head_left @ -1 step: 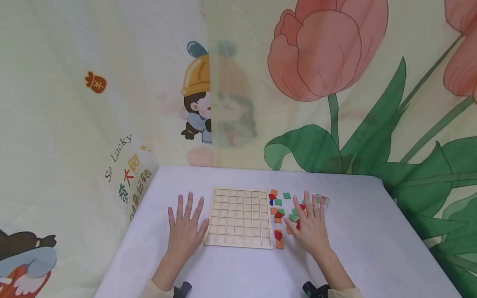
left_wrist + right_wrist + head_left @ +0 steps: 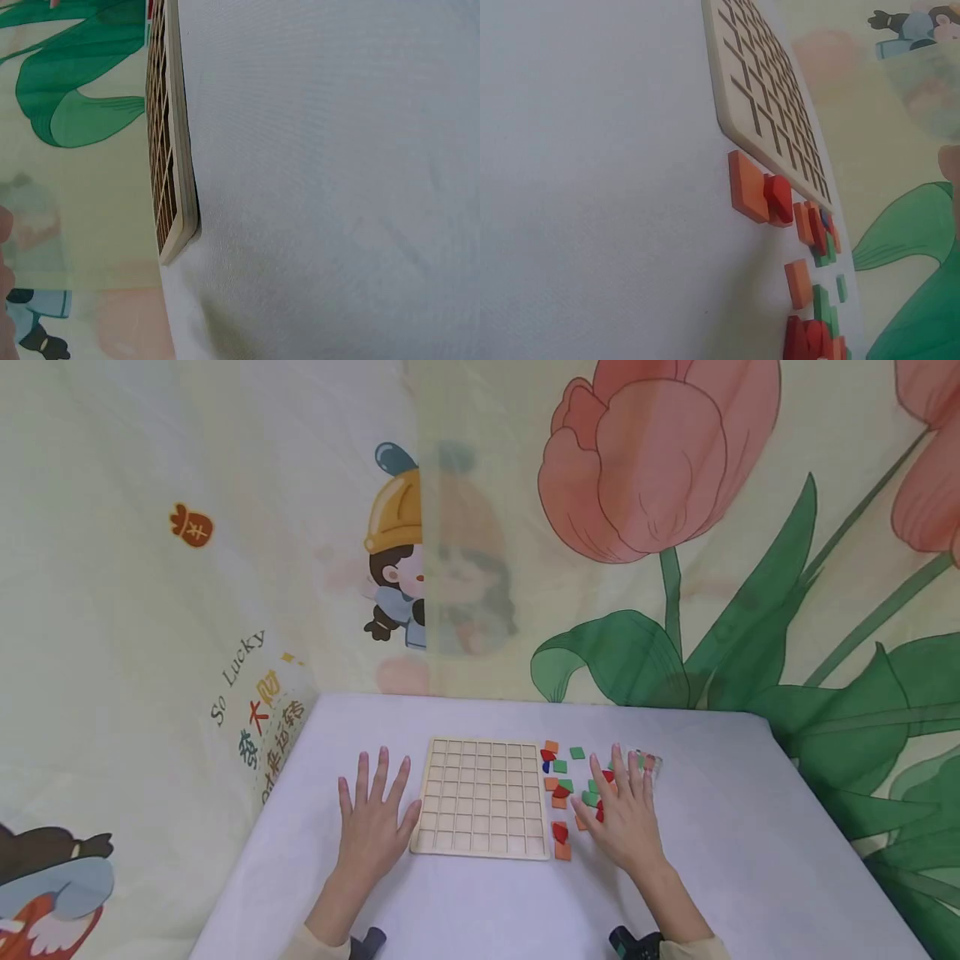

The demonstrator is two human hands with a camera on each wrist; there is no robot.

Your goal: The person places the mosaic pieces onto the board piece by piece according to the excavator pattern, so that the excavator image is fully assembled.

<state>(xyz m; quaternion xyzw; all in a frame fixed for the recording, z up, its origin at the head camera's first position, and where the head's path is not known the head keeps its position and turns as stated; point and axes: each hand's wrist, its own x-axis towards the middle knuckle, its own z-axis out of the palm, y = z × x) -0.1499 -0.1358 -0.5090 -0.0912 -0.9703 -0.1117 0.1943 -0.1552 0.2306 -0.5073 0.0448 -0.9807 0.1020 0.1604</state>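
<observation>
A pale wooden board (image 2: pixel 480 857) with a grid of square cells, all bare, lies on the white table. At its left side my left hand (image 2: pixel 371 835) is spread palm down, thumb tip overlapping the board's edge. Only its fingertips (image 2: pixel 6 300) show in the left wrist view, beside the board's rim (image 2: pixel 184 157). To the right, my right hand (image 2: pixel 628 827) is spread over small flat pieces, hiding some, and grips nothing. Among them are orange squares (image 2: pixel 563 852), green pieces (image 2: pixel 577 753), red rounded pieces (image 2: pixel 560 832) and a small blue one (image 2: pixel 546 767).
A small clear packet (image 2: pixel 654 765) with coloured contents lies just beyond the right fingers. In the right wrist view an orange square (image 2: pixel 748 187) stands nearest the board's corner. A printed cloth (image 2: pixel 480 677) hangs behind the table (image 2: pixel 480 910).
</observation>
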